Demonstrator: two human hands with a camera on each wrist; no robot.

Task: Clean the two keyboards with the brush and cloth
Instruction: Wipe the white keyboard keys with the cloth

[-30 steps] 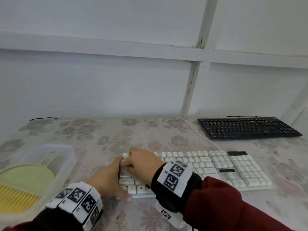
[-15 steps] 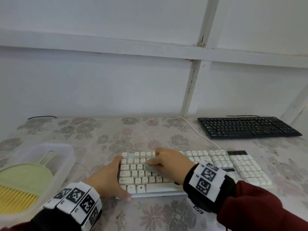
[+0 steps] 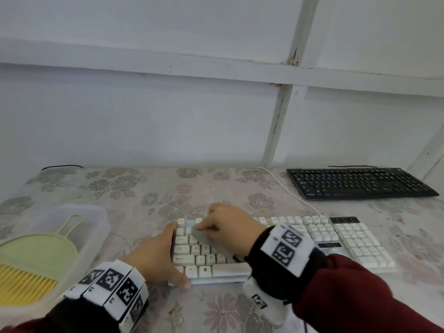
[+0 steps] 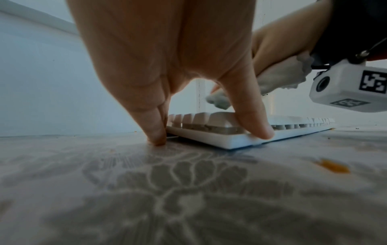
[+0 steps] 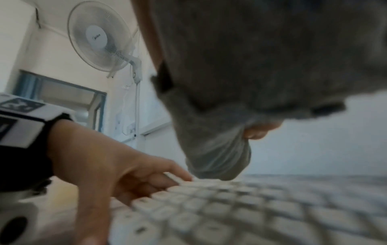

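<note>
Wiping the white keyboard [image 3: 276,246], I have my right hand [image 3: 225,230] bunched around the grey cloth [image 3: 204,236], fingers curled over it and a fold pushed down onto the keys near the board's far left corner. My left hand [image 3: 156,255] lies spread against the left end, thumb on the near edge and fingertips down on the worktop [image 3: 216,188] beside the casing, bracing it.

To do this step well, I judge the cloth should travel along the rows with light, even pressure, so that it sweeps the key tops without catching an edge and lifting a cap. The brace should hold firm, since the board could slide on the smooth floral covering. The right wrist view is blurred, so I cannot tell how much cloth touches the keys.

The black keyboard [image 3: 358,182] sits well apart at the far right corner, with neither hand near it. The brush [image 3: 26,258] lies in a clear tub [image 3: 96,212] at the left edge, out of use for now.
</note>
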